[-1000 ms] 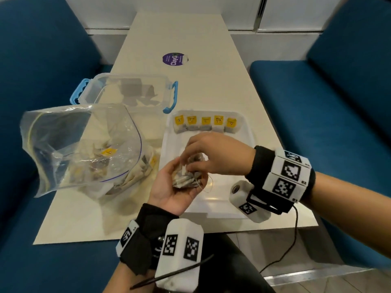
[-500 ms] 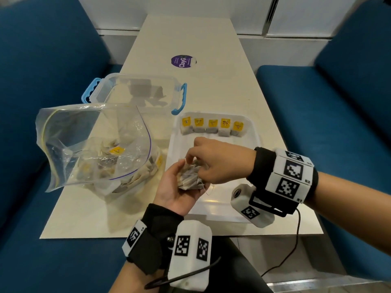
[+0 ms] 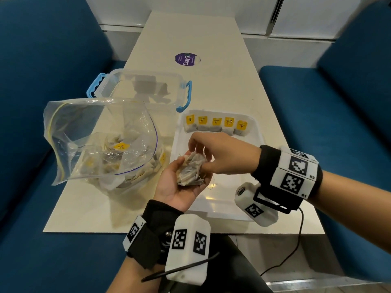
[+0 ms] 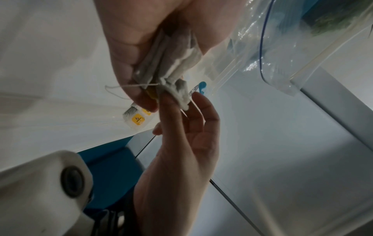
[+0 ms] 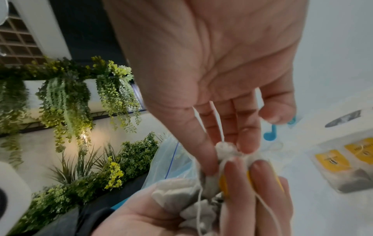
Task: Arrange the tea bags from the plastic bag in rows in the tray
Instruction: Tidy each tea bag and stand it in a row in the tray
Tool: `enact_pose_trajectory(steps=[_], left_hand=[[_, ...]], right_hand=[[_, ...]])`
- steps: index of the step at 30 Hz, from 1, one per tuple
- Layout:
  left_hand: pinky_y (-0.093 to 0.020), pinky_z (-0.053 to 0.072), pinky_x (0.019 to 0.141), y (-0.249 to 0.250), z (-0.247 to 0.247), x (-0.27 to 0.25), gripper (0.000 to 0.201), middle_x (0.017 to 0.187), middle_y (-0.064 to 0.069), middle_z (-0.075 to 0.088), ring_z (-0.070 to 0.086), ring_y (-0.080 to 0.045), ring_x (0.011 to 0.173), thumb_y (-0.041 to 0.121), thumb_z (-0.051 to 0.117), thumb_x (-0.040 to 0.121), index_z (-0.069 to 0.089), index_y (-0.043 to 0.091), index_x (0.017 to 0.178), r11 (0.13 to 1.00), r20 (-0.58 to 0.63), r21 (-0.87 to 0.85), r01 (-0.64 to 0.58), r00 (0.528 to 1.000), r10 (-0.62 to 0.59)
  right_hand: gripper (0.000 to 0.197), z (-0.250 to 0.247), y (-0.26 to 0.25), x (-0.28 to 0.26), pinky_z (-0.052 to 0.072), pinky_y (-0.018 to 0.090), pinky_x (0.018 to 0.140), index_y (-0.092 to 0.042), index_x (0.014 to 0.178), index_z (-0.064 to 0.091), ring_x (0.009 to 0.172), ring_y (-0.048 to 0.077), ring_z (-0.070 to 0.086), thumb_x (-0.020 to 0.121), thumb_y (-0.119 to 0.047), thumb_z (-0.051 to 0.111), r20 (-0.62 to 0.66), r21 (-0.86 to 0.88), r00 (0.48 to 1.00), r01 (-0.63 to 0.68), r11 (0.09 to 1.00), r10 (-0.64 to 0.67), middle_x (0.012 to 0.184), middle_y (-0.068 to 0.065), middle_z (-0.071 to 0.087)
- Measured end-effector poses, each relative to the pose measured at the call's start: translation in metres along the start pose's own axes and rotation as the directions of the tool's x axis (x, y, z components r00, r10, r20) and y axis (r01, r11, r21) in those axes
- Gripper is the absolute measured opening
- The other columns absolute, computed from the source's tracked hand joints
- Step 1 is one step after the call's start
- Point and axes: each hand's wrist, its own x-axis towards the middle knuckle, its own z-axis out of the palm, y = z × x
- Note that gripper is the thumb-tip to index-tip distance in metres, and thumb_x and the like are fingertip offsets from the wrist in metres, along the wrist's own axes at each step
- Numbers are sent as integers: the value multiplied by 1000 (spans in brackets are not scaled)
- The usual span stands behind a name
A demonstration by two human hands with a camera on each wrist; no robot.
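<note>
Many tea bags are left in the plastic bag (image 3: 101, 140), which slumps open on the left side of the desk (image 3: 211, 43), so by my reckoning the task is in its early part. Behind it stands a clear box with blue handles (image 3: 143, 89); what lies in it I cannot make out. Nearer the middle, the left hand (image 3: 179, 187) is cupped palm up, its fingers curled round a small bundle of tea bags (image 3: 191, 169) with trailing strings. The right hand (image 3: 220, 153) reaches over it and pinches the top of one bag from that bundle between its fingertips (image 5: 210, 162), seemingly separating it out. Under both hands lies the white tray (image 3: 224, 206). Along its far edge sits one row of five tea bags (image 3: 215, 124) with yellow tags, side by side. The remainder of the tray is bare, so further rows are yet to be laid.
</note>
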Motion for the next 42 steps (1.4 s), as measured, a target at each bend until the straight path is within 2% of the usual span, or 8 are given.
enact_pose_trajectory(steps=[7, 13, 18, 25, 30, 35, 38, 42], left_hand=[[-39, 57, 63, 4, -1, 2, 30, 82, -16, 67, 66, -27, 61, 24, 43, 94, 55, 11, 118, 999, 44, -38, 29, 999, -27], [-44, 56, 66, 5, -1, 3, 34, 91, -19, 66, 63, -30, 77, 23, 45, 93, 55, 10, 124, 997, 50, -76, 31, 998, -27], [-41, 56, 66, 3, 2, 1, 30, 89, -21, 65, 61, -31, 80, 24, 44, 94, 59, 1, 107, 995, 52, -75, 61, 997, -57], [-32, 55, 61, 5, 3, 2, 27, 82, -15, 66, 61, -22, 72, 22, 40, 94, 61, 5, 93, 999, 51, -11, 40, 998, -40], [-33, 56, 61, 6, 4, 2, 33, 83, -17, 67, 67, -26, 67, 27, 40, 96, 61, 2, 94, 999, 43, -32, 29, 999, -28], [-33, 56, 58, 7, 2, 4, 32, 85, -18, 66, 68, -27, 65, 27, 38, 97, 60, 4, 103, 999, 58, -33, 37, 998, -35], [-32, 55, 54, 6, 3, 6, 27, 86, -17, 66, 67, -26, 61, 24, 41, 97, 55, 10, 115, 998, 62, -60, 35, 998, -31], [-34, 57, 58, 5, 5, 7, 30, 82, -16, 69, 67, -25, 61, 21, 45, 94, 55, 10, 120, 995, 71, -95, 20, 997, -13]], right_hand=[[16, -3, 0, 2, 42, 23, 72, -12, 100, 64, 80, 14, 52, 87, -18, 58, -68, -18, 997, 37, 999, -38, 86, 1, 54], [14, -8, 5, 7, 38, 8, 63, -12, 101, 61, 82, 11, 49, 90, -18, 54, -46, 33, 999, 21, 999, -19, 99, 0, 53], [14, -8, 6, 8, 37, 2, 61, -9, 101, 61, 70, 0, 47, 91, -15, 54, -88, 31, 996, 36, 999, -33, 97, -3, 55], [40, -1, 2, 6, 44, 28, 80, -20, 121, 56, 77, 7, 44, 83, -10, 59, -8, -75, 990, 141, 987, -142, 106, 4, 45], [21, -2, 1, 0, 49, 37, 73, -7, 95, 60, 76, 14, 50, 77, -16, 66, -114, -46, 963, 240, 970, -244, 85, -2, 53], [27, -2, 9, -2, 44, 24, 81, -9, 100, 67, 94, 17, 54, 78, -24, 71, 30, -101, 983, 186, 977, -184, 104, 4, 60], [18, -2, 13, -1, 35, 7, 70, -11, 99, 71, 79, 7, 50, 84, -19, 65, -15, -86, 988, 153, 985, -155, 99, 1, 64], [15, -4, 14, -3, 35, 2, 69, -9, 97, 71, 67, -2, 46, 86, -16, 63, -109, -10, 983, 150, 989, -150, 90, 0, 67]])
